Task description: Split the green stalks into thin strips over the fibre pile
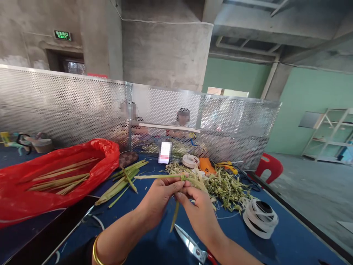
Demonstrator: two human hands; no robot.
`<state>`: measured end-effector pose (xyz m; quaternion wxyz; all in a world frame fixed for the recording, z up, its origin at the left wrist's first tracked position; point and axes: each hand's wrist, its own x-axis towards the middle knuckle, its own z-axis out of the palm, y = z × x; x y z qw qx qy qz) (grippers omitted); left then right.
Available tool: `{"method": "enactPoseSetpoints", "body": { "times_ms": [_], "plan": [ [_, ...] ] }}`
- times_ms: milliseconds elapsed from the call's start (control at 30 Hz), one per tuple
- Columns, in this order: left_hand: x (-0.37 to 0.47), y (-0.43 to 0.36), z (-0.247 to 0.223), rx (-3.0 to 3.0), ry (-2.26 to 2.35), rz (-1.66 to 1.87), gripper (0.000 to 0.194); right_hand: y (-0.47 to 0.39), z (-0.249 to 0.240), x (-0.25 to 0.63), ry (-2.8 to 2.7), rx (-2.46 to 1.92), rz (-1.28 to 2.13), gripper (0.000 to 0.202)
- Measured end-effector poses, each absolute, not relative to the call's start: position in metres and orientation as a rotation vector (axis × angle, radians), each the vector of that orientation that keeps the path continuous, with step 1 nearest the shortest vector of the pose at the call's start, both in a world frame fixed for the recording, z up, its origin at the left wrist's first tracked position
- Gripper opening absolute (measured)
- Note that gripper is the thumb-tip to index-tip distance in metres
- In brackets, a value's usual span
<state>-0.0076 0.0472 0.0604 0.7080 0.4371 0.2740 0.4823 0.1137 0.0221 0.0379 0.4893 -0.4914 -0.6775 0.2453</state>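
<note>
Both hands meet over the middle of the blue table. My left hand (pixel 164 191) pinches a pale green leaf strip (pixel 150 177), whose one end sticks out to the left. My right hand (pixel 197 206) closes on the same strip close by, fingertips touching those of the left. A narrow green tail (pixel 174 217) hangs below the fingers. What the fingertips do with the strip's middle is partly hidden. Scissors (pixel 190 241) with red handles lie under my right forearm. Behind the hands spreads a heap of small green leaf pieces (pixel 228 189).
A red plastic bag (pixel 102 151) with long dry leaves stands left, beside loose green leaves (pixel 121 186). A roll of white tape (pixel 260 219) sits right. A lit phone (pixel 164 151), another roll (pixel 190 161) and an orange object (pixel 207 166) stand before a perforated metal screen (pixel 168 103); people sit behind it.
</note>
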Motion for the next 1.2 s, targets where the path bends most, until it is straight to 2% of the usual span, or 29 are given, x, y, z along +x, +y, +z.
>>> {"method": "enactPoseSetpoints", "body": {
  "times_ms": [133, 300, 500, 667, 733, 867, 1067, 1200],
  "plan": [
    [-0.007, 0.049, 0.058, 0.985, 0.635, 1.121, 0.02, 0.022, 0.036, 0.114, -1.641, -1.104, 0.607, 0.024],
    [-0.008, 0.048, 0.059, 0.961, 0.676, 1.134, 0.03, 0.017, 0.039, 0.116, -1.69, -1.113, 0.625, 0.024],
    [-0.008, 0.048, 0.06, 0.917, 0.7, 1.149, 0.028, 0.02, 0.04, 0.116, -1.737, -1.122, 0.587, 0.03],
    [-0.012, 0.052, 0.063, 0.865, 0.697, 1.123, 0.026, 0.011, 0.046, 0.116, -1.858, -1.222, 0.525, 0.026],
    [-0.015, 0.054, 0.064, 0.855, 0.709, 1.12, 0.02, 0.003, 0.053, 0.12, -1.911, -1.243, 0.383, 0.024],
    [-0.017, 0.055, 0.064, 0.899, 0.677, 1.072, 0.017, 0.001, 0.064, 0.133, -1.745, -1.235, -0.212, 0.013],
    [-0.015, 0.051, 0.063, 0.98, 0.697, 1.016, 0.019, 0.015, 0.06, 0.136, -1.907, -1.439, 0.236, 0.029],
    [-0.012, 0.051, 0.059, 1.165, 0.831, 1.013, 0.026, 0.014, 0.057, 0.133, -1.954, -1.408, 0.156, 0.029]
  ]
}}
